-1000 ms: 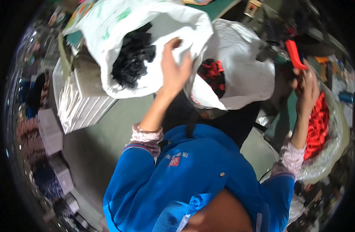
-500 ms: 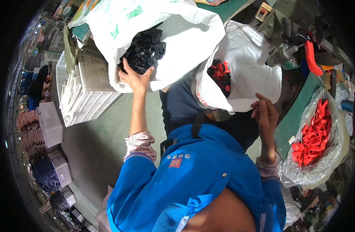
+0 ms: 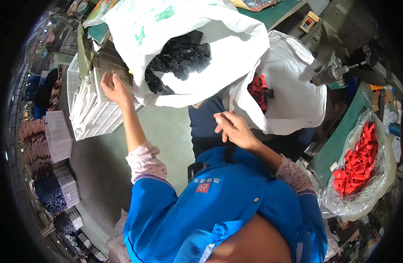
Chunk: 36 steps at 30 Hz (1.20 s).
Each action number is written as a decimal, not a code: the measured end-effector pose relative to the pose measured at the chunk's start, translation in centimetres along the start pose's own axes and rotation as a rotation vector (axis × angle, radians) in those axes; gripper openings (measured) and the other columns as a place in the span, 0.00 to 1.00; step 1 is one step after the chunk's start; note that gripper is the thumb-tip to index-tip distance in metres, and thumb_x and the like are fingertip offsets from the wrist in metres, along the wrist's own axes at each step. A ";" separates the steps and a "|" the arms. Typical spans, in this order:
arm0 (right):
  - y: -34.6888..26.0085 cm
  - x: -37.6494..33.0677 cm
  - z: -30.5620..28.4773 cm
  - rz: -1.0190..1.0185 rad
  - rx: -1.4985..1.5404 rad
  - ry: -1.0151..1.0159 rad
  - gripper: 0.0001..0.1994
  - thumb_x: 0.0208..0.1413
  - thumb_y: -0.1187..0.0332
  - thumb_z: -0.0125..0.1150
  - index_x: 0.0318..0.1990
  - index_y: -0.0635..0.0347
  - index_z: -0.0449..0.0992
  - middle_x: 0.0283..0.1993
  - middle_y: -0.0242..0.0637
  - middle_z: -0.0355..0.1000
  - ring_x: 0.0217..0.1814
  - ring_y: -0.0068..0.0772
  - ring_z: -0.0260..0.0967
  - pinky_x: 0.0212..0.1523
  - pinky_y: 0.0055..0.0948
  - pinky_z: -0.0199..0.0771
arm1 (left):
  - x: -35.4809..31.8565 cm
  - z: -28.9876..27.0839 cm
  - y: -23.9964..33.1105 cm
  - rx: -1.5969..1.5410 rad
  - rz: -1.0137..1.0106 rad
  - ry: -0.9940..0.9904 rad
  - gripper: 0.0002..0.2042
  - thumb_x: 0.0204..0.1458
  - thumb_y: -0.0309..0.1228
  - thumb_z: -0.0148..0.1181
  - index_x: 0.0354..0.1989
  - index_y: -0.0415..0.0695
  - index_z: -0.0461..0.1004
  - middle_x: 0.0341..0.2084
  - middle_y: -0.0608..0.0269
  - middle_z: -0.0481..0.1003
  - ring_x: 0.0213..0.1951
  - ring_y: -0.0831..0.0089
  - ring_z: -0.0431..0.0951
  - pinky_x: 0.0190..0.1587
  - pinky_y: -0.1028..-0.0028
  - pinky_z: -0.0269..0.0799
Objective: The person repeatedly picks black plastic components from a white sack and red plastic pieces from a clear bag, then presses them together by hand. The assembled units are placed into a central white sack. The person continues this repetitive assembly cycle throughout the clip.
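Note:
My left hand [image 3: 116, 89] is raised just left of the big white sack, in front of a white plastic crate [image 3: 106, 115]. Its fingers are apart and nothing shows in them. Inside the big sack [image 3: 234, 50] lies a heap of black plastic parts [image 3: 184, 59]. My right hand [image 3: 234, 128] hovers over my lap, close to the near side of a smaller white sack [image 3: 293, 111]. Its fingers are bent and spread, with no object visible between them. Red and black parts [image 3: 259, 90] lie within that smaller sack.
To the right, a clear plastic bag [image 3: 328, 197] of red parts [image 3: 357, 162] sits by a green bench [image 3: 331, 151]. A metal machine [image 3: 326, 76] stands at the upper right. A fan [image 3: 46, 48] and stacked crates [image 3: 59, 138] line the left side.
My left hand has left the black parts and moved left, out of the big sack. My right hand has swung left from the smaller sack's right side. The machine's red lever no longer shows.

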State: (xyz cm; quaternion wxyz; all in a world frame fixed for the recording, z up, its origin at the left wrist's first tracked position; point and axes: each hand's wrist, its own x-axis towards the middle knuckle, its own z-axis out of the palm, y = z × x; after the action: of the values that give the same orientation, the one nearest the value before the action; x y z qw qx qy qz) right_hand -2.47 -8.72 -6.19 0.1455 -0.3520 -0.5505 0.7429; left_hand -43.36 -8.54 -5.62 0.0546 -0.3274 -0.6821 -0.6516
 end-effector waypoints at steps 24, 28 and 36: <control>-0.5 6.0 -2.0 0.021 0.303 0.491 0.15 0.59 0.64 0.55 0.26 0.68 0.71 0.17 0.33 0.66 0.13 0.19 0.57 0.13 0.20 0.54 | 13.4 17.1 10.6 -0.439 -0.170 -0.520 0.11 0.58 0.32 0.55 0.32 0.35 0.73 0.26 0.66 0.72 0.26 0.79 0.69 0.29 0.76 0.66; -0.4 5.5 -2.5 -0.078 0.326 0.519 0.14 0.60 0.65 0.54 0.26 0.66 0.72 0.17 0.32 0.65 0.12 0.17 0.55 0.13 0.20 0.53 | 13.8 16.7 11.3 -0.437 -0.145 -0.438 0.10 0.57 0.31 0.55 0.33 0.34 0.73 0.23 0.69 0.69 0.25 0.79 0.67 0.29 0.76 0.64; 0.7 6.0 -1.5 -0.063 0.367 0.516 0.15 0.61 0.61 0.54 0.31 0.67 0.74 0.18 0.33 0.67 0.13 0.18 0.59 0.13 0.21 0.55 | 9.4 5.3 2.2 -0.155 -0.575 -0.283 0.11 0.57 0.28 0.54 0.40 0.30 0.72 0.32 0.59 0.75 0.35 0.70 0.74 0.37 0.69 0.70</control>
State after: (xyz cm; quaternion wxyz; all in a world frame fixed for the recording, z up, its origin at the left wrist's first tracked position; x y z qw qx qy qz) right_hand -5.61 -4.26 -9.21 0.3642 -0.4796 -0.3626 0.7112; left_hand -47.72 -0.26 0.21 -0.2519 -0.2120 -0.6958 -0.6383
